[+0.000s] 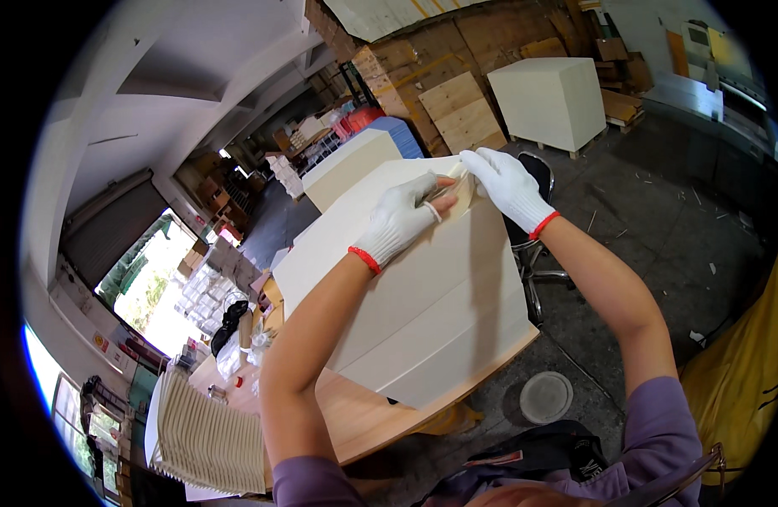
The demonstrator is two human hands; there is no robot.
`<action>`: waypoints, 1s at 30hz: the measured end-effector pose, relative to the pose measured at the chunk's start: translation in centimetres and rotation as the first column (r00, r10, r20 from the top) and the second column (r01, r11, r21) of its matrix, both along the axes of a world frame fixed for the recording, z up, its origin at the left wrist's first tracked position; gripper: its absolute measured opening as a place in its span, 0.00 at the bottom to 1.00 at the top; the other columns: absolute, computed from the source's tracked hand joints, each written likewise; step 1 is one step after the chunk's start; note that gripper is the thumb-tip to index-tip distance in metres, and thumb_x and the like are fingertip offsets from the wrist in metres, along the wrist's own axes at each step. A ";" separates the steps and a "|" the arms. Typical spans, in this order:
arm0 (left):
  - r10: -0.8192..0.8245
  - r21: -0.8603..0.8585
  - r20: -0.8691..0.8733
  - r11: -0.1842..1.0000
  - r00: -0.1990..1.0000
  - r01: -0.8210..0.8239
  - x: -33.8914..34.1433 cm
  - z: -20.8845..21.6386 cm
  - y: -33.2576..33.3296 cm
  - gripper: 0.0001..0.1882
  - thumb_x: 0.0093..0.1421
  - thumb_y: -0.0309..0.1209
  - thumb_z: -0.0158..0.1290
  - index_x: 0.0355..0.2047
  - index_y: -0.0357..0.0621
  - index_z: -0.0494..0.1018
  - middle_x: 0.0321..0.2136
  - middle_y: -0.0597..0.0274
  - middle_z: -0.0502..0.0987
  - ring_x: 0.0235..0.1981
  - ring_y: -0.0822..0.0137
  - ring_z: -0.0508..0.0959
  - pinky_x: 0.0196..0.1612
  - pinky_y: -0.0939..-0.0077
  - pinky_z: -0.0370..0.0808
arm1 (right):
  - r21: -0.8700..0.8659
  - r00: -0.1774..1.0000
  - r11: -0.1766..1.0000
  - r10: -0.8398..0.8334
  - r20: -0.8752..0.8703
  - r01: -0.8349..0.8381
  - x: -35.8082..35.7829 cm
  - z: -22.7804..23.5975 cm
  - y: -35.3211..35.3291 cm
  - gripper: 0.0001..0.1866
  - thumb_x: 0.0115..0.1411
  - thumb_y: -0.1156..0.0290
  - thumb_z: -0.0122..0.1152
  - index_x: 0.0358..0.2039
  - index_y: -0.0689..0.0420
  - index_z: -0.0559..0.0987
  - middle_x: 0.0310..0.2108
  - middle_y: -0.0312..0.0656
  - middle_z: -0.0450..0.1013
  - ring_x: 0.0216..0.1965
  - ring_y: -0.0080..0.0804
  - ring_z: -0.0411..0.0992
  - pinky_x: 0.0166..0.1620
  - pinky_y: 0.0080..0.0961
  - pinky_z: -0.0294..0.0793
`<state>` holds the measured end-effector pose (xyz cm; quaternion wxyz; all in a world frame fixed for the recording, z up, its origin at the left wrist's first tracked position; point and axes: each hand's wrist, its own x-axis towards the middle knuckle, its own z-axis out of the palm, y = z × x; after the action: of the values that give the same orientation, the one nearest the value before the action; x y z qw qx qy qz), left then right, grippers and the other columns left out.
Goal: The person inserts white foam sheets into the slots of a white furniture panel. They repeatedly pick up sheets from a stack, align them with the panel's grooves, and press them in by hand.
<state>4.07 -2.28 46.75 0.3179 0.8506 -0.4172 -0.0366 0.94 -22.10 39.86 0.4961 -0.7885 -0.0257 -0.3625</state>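
Note:
A large white paper sheet (423, 287) with straight crease lines lies in front of me on a wooden table. My left hand (406, 211), in a white knit glove with a red cuff and bare thumb and fingertip, grips a raised fold of the sheet at its far edge. Beside it my right hand (507, 186), in a matching glove, is closed on the same fold at the far right corner. The fold between the hands looks cream and lit through. Part of my right fingertips is hidden behind it.
A stack of corrugated cream pieces (207, 431) stands at the table's near left. Past the table's right edge are a black chair (534, 177) and a round grey-topped stool or bin (546, 398). A tall white stack on a pallet (549, 101) stands farther back.

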 end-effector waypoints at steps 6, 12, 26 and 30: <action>-0.014 0.003 0.089 1.000 0.996 0.014 0.3 0.0 0.2 0.21 0.62 0.33 0.60 0.54 0.40 0.74 0.34 0.65 0.78 0.36 0.75 0.75 0.41 0.76 0.74 | -0.009 0.992 1.000 -0.016 0.126 0.017 0.4 -0.9 0.2 0.31 0.69 0.44 0.42 0.31 0.63 0.74 0.25 0.52 0.70 0.31 0.50 0.70 0.39 0.39 0.67; -0.141 -0.180 0.020 0.973 0.990 0.143 2.2 -0.9 0.5 0.31 0.61 0.29 0.58 0.64 0.40 0.64 0.51 0.55 0.77 0.52 0.67 0.75 0.55 0.74 0.71 | 0.041 1.000 0.999 0.001 0.020 -0.002 -0.1 -0.1 0.7 0.33 0.68 0.40 0.43 0.29 0.61 0.73 0.23 0.50 0.69 0.28 0.46 0.69 0.37 0.37 0.67; -0.120 -0.150 -0.097 0.983 0.988 0.105 1.1 0.3 0.1 0.39 0.59 0.23 0.59 0.69 0.42 0.56 0.59 0.53 0.71 0.60 0.63 0.71 0.60 0.72 0.68 | 0.076 1.000 0.997 -0.013 0.019 0.012 -0.3 -0.3 0.8 0.34 0.67 0.37 0.43 0.29 0.60 0.75 0.21 0.46 0.70 0.28 0.40 0.71 0.37 0.34 0.68; -0.118 -0.194 -0.108 0.976 0.987 0.096 1.3 0.1 0.1 0.30 0.63 0.24 0.54 0.66 0.43 0.61 0.58 0.55 0.72 0.59 0.63 0.71 0.60 0.73 0.67 | 0.080 1.000 0.997 -0.016 0.009 0.015 -0.1 -0.4 0.5 0.33 0.67 0.39 0.44 0.29 0.60 0.75 0.22 0.47 0.70 0.28 0.42 0.71 0.37 0.35 0.68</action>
<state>5.33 -2.16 46.87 0.4185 0.7894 -0.4445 -0.0646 0.83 -21.55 39.42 0.5246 -0.7664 -0.0074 -0.3707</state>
